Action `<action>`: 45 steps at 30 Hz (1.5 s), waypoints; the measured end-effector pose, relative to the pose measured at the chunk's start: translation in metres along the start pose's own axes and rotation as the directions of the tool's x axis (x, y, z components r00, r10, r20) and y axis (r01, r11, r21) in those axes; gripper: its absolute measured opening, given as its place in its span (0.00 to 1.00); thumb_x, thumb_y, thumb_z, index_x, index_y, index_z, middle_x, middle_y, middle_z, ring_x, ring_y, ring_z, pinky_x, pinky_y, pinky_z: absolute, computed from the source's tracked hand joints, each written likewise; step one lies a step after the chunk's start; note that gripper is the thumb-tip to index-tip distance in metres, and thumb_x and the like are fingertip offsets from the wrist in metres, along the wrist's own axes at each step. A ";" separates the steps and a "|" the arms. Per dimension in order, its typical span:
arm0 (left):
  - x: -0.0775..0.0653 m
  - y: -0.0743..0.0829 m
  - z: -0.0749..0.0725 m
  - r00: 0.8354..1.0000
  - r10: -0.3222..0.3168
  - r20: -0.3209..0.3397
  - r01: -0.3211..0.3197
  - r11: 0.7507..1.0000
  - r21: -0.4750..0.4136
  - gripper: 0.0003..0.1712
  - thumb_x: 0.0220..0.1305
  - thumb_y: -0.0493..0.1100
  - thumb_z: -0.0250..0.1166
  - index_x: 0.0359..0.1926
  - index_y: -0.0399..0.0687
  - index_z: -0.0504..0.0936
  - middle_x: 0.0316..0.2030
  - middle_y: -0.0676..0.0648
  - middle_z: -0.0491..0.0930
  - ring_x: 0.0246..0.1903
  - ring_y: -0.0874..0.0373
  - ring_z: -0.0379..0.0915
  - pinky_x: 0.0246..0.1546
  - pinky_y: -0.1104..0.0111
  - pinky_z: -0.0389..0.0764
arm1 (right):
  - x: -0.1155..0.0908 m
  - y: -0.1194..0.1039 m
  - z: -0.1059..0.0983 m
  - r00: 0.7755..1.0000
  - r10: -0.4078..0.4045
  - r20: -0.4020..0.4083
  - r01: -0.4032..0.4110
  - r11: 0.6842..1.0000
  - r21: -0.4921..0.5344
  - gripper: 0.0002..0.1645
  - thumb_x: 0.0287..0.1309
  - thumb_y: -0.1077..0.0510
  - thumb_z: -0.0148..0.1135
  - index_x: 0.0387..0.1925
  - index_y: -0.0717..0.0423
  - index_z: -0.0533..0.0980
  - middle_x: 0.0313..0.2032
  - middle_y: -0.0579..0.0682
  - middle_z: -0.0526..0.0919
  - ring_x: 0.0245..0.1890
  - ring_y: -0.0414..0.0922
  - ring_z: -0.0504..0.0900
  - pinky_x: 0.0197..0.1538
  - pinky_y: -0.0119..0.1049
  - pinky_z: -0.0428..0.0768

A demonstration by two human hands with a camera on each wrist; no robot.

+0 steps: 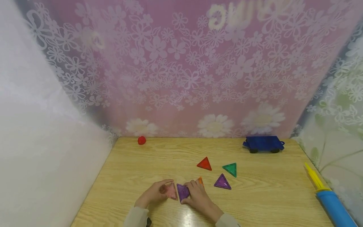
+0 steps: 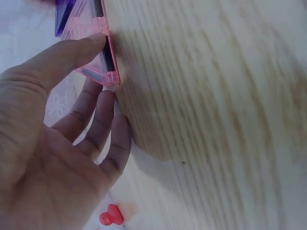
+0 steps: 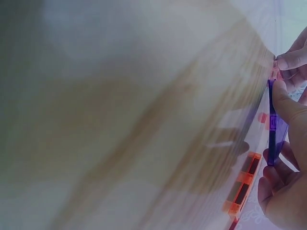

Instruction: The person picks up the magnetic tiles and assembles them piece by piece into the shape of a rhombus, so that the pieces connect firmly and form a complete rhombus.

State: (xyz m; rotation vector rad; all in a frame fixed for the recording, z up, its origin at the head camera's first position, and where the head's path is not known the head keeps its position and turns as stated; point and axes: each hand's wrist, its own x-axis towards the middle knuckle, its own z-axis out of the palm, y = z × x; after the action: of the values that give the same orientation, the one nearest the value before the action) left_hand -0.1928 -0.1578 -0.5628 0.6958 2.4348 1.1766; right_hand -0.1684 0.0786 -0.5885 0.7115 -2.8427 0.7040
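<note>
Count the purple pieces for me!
2: one purple piece held in the right hand; the second purple piece lies on the table, right of that hand. More might be hidden.

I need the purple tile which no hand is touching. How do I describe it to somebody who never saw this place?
On the wooden table, find the right hand. Just to its right lies the loose purple tile, a triangle lower in the head view than the red tile and the green tile. Unlike the held purple tile, it lies untouched.
</note>
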 end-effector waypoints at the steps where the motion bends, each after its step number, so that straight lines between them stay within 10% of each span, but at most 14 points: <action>1: 0.000 0.001 0.000 1.000 0.015 0.004 -0.015 1.000 0.007 0.35 0.55 0.29 0.66 0.65 0.42 0.69 0.43 0.43 0.79 0.43 0.51 0.75 0.45 0.63 0.78 | 0.000 0.000 0.000 1.000 0.000 -0.006 0.000 1.000 0.002 0.38 0.38 0.39 0.74 0.48 0.57 0.75 0.38 0.46 0.75 0.39 0.42 0.67 0.43 0.38 0.70; 16: 0.004 0.000 0.003 0.997 0.010 0.072 -0.014 0.998 0.064 0.39 0.52 0.33 0.70 0.66 0.42 0.67 0.44 0.44 0.78 0.42 0.55 0.72 0.46 0.60 0.78 | 0.000 -0.002 -0.003 1.000 -0.023 -0.009 0.023 1.000 -0.001 0.36 0.42 0.42 0.73 0.49 0.58 0.76 0.39 0.46 0.75 0.38 0.41 0.66 0.43 0.38 0.71; 31: 0.001 0.004 0.002 0.999 -0.010 0.043 0.015 0.995 -0.100 0.32 0.48 0.30 0.72 0.57 0.41 0.75 0.55 0.39 0.75 0.54 0.42 0.70 0.56 0.48 0.71 | -0.002 -0.001 -0.005 0.998 -0.030 0.059 0.030 1.000 0.007 0.32 0.46 0.42 0.71 0.48 0.60 0.80 0.37 0.44 0.75 0.39 0.40 0.68 0.43 0.38 0.71; 45: 0.003 0.008 0.004 0.998 -0.058 0.033 0.062 0.990 -0.123 0.25 0.53 0.37 0.71 0.54 0.38 0.78 0.49 0.43 0.78 0.43 0.53 0.75 0.43 0.66 0.79 | -0.004 -0.006 -0.006 0.996 -0.019 0.086 0.019 1.000 0.002 0.30 0.45 0.41 0.72 0.45 0.58 0.81 0.34 0.42 0.74 0.39 0.40 0.70 0.44 0.39 0.70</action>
State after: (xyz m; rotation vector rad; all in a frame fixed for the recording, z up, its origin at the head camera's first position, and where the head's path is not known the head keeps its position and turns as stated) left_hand -0.1911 -0.1491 -0.5593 0.5949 2.3184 1.2727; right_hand -0.1614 0.0784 -0.5812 0.7872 -2.9087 0.6882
